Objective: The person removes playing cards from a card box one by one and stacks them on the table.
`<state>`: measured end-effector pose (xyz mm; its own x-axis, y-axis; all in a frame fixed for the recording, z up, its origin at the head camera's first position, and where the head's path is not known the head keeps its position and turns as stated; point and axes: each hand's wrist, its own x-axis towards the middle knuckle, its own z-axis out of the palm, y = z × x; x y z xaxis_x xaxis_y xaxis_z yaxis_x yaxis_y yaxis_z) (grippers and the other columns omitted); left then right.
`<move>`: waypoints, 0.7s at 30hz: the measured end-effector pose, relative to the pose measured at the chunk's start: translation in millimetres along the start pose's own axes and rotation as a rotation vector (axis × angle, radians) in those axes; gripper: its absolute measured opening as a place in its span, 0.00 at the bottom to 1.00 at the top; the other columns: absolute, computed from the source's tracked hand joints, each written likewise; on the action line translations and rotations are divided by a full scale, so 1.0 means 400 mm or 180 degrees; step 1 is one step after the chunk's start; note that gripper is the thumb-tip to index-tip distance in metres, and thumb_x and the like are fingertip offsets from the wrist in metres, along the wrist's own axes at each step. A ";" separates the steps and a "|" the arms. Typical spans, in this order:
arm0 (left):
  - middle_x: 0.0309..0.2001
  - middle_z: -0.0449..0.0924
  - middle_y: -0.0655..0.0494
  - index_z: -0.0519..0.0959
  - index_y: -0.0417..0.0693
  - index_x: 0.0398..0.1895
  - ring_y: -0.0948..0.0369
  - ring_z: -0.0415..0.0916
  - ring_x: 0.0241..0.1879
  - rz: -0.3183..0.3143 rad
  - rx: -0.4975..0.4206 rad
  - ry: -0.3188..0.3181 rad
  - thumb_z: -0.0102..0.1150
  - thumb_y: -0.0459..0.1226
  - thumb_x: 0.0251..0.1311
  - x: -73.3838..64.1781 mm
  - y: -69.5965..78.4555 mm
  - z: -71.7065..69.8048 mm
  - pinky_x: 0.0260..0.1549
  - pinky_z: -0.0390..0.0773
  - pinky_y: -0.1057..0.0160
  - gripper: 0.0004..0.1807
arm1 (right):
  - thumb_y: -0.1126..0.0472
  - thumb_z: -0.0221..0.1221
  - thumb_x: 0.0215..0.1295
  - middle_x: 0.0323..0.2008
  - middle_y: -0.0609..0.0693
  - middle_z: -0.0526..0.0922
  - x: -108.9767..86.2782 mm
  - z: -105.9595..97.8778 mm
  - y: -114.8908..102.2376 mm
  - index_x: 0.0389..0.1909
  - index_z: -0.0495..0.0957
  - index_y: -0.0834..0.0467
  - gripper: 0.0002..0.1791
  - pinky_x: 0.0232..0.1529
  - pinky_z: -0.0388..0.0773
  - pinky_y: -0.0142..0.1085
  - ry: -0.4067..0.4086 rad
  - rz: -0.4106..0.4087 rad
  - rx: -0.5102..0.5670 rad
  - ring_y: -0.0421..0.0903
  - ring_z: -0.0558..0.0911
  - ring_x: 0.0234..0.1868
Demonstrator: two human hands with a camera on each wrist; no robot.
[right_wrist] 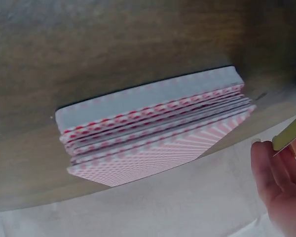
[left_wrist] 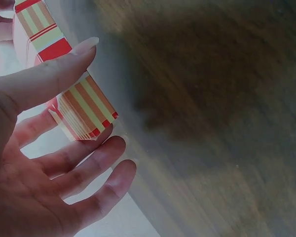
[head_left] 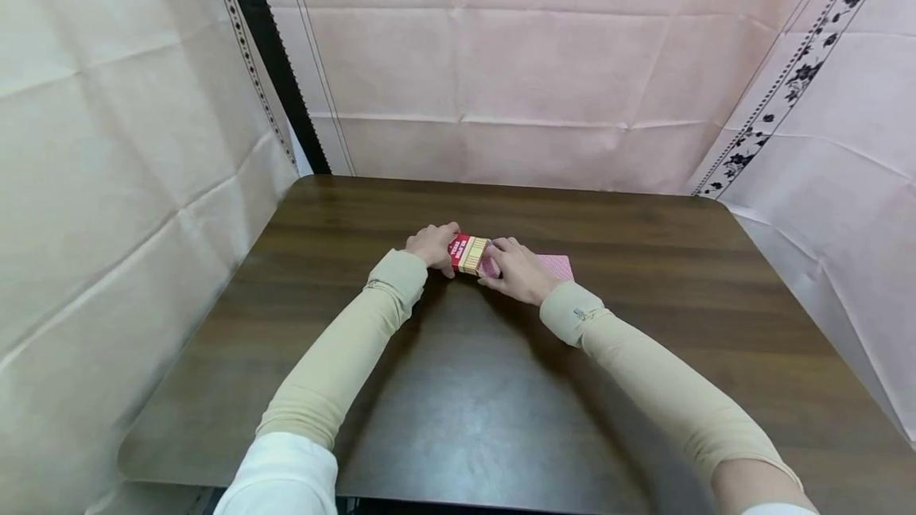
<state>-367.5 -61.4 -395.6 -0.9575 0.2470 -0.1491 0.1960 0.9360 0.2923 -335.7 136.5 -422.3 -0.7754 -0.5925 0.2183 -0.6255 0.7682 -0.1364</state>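
Observation:
A red card box (head_left: 468,253) with cream and tan stripes is between my two hands above the tabletop. My left hand (head_left: 432,247) holds its left end. In the left wrist view, the thumb (left_wrist: 64,74) lies across the box (left_wrist: 89,106), with fingers behind it. At the box's other end, my right hand (head_left: 521,270) grips with bent fingers; the right wrist view shows its fingers (right_wrist: 281,173) on a yellowish edge. A pink-patterned stack of playing cards (right_wrist: 153,113) lies on the table, its edges uneven. Pink pattern also shows beside the right fingers; whether it belongs to the stack, I cannot tell.
The brown wooden table (head_left: 444,388) has rounded corners. Pale creased cloth (head_left: 501,62) hangs behind it and along both sides, with a black strip (head_left: 275,62) at the back left and a floral border at the back right.

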 end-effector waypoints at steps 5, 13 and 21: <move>0.57 0.74 0.47 0.64 0.56 0.64 0.50 0.72 0.53 -0.0068 -0.0064 0.0071 0.77 0.38 0.41 -0.011 -0.012 -0.011 0.51 0.73 0.45 0.44 | 0.51 0.68 0.56 0.51 0.60 0.78 0.000 -0.006 0.005 0.51 0.76 0.62 0.26 0.57 0.74 0.48 0.0105 -0.0054 -0.0083 0.56 0.75 0.53; 0.58 0.74 0.46 0.64 0.55 0.65 0.48 0.72 0.55 -0.0206 -0.0142 0.0142 0.78 0.37 0.40 -0.014 -0.029 -0.010 0.53 0.72 0.43 0.45 | 0.52 0.63 0.55 0.49 0.58 0.73 -0.046 -0.031 0.037 0.55 0.72 0.56 0.27 0.49 0.76 0.50 -0.0072 0.0309 -0.0115 0.55 0.74 0.50; 0.58 0.73 0.46 0.63 0.54 0.66 0.48 0.72 0.53 -0.0238 -0.0136 0.0165 0.77 0.38 0.41 -0.010 -0.031 -0.011 0.53 0.71 0.44 0.46 | 0.44 0.58 0.62 0.43 0.62 0.70 -0.092 -0.045 0.069 0.58 0.67 0.59 0.30 0.39 0.76 0.51 0.0260 0.0993 -0.0263 0.58 0.74 0.41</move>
<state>-367.1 -75.2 -394.4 -0.9790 0.1626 -0.1231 0.1155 0.9396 0.3223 -322.7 183.9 -416.9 -0.9168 -0.3068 0.2558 -0.3472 0.9286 -0.1307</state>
